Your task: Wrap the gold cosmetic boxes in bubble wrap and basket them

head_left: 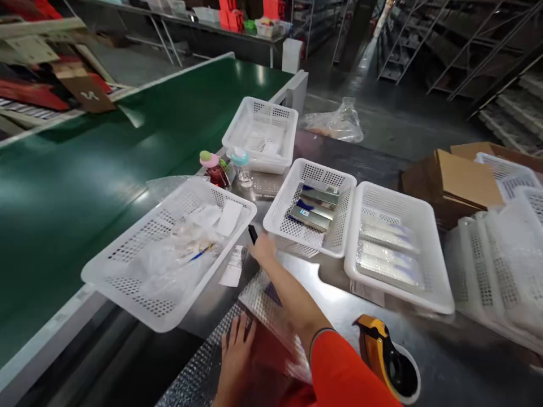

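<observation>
The person's right hand [263,249] reaches out over the steel table [328,330], its fingers bent around a short black object [253,234] whose end sticks up past the grip; the hand is blurred, so how tightly it is held cannot be told. The black object is in that hand, between the left basket [134,237] and the middle basket [344,219]. The left hand [238,346] lies at the near side, palm down with the fingers spread and extended, gripping nothing, on the bubble wrap [199,359]. A clear bubble-wrapped piece [257,297] extends under the right forearm, showing a dark blue patch. Just left of the right hand, a printed label [233,267] lies on the table. The left basket holds crumpled clear plastic, white paper and a slim blue-and-yellow item [201,252]. In the middle basket lie silvery boxes [311,217]; the right basket [433,265], beside it, holds wrapped packs [388,254]. An orange-and-black tape dispenser [384,353] rests at the near right. Farther off, a pink-topped bottle [215,168] and a turquoise-topped bottle [242,167] stand near the far basket [278,113], and a green conveyor belt [169,124] runs along the left.
</observation>
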The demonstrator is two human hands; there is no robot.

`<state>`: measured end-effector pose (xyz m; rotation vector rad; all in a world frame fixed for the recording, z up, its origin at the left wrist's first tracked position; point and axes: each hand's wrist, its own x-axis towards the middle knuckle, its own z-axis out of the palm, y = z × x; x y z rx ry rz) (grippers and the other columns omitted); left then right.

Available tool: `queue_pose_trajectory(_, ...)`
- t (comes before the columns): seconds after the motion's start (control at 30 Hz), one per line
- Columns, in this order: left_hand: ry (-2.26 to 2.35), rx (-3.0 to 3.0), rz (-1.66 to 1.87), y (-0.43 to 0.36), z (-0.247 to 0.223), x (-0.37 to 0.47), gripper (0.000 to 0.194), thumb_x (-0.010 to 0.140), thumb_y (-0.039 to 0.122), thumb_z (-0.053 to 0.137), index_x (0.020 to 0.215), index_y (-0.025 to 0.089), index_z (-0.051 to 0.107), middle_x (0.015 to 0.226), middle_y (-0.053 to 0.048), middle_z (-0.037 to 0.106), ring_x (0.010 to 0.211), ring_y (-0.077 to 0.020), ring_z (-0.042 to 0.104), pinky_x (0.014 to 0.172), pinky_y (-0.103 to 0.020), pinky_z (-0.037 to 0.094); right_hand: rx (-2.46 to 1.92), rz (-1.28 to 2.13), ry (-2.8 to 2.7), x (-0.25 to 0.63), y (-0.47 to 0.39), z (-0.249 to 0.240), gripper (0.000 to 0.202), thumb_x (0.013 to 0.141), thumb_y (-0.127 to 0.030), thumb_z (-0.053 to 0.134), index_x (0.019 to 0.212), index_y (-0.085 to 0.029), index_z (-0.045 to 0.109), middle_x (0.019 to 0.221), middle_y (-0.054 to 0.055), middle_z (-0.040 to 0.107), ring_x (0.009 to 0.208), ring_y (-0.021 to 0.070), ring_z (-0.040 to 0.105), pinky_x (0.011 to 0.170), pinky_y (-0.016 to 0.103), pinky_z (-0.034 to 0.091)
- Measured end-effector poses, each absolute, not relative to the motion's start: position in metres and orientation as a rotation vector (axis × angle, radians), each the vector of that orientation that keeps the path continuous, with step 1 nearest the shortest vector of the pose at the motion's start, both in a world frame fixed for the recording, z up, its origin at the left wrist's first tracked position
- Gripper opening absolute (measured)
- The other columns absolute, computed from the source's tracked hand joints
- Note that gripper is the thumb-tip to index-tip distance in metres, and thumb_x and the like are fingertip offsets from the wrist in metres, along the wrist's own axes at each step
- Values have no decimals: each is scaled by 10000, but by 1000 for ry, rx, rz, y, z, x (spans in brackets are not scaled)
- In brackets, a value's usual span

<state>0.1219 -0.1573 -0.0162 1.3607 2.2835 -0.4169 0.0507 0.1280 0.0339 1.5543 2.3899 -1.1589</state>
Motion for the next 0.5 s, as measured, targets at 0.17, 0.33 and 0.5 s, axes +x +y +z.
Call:
queue_pose_trajectory(0.17,2307,1398,-337,-149,2,121,726,825,233,601,1520,232,392,1634,-146,233,1504,-370,211,1156,-604,282,1437,-1720,2342,157,71,61,222,894,-278,496,1099,-209,444,855,25,698,712,177,685,628,289,542)
queue_pose_trajectory(0.33,2373,1357,-222,-153,18,115,735,825,235,611,1515,135,380,1625,-182,261,1491,-336,267,1173,-563,280,1531,-2231,2051,286,-19,67,302,879,-440,445,1102,-245,393,591,-97,500,437,143,510,439,261,450)
queue_pose_trajectory(0.5,2481,1260,-158,-165,20,104,718,844,297,611,1509,148,384,1619,-174,284,1487,-349,266,1178,-639,200,1382,-1951,2303,329,-86,58,283,906,-371,399,1129,-229,501,665,-22,594,559,193,602,551,331,528)
